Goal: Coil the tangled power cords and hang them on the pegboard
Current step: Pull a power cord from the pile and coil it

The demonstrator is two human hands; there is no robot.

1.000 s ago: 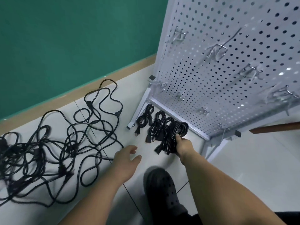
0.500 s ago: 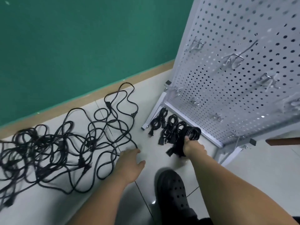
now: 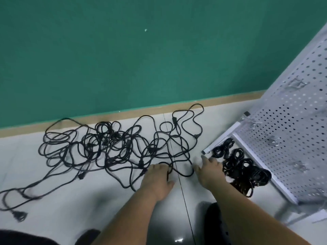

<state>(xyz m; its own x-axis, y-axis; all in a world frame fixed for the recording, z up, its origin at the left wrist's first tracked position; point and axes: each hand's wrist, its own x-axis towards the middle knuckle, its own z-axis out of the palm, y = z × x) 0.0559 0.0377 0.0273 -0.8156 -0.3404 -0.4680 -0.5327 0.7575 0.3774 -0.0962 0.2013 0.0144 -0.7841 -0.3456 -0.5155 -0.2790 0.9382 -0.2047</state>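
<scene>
Two hands low over the floor (image 3: 88, 200), both at the near edge of the tangled cords (image 3: 115, 147). Left hand (image 3: 155, 181): fingers (image 3: 157, 167) bent down onto a strand at the tangle's near rim, and the strand passes between fingertips and thumb. It's blurred, so can't tell if it's pinched or only touched. Right hand (image 3: 209, 172): fingers spread and straight, holding nothing, tips beside the loop that lies between the two hands.

Key relation: the tangle spreads left of and beyond the left fingers, long axis roughly parallel to the wall skirting. Left hand is the nearer one and is on it.

Coiled cords (image 3: 244, 171) lie just right of the right hand, on the floor by the pegboard (image 3: 292, 124) foot. None hung. Hooks (image 3: 297, 84) look bare where visible.

Judgement: next is drawing one cord free. The many crossings will likely snag, so feed it out slowly.
</scene>
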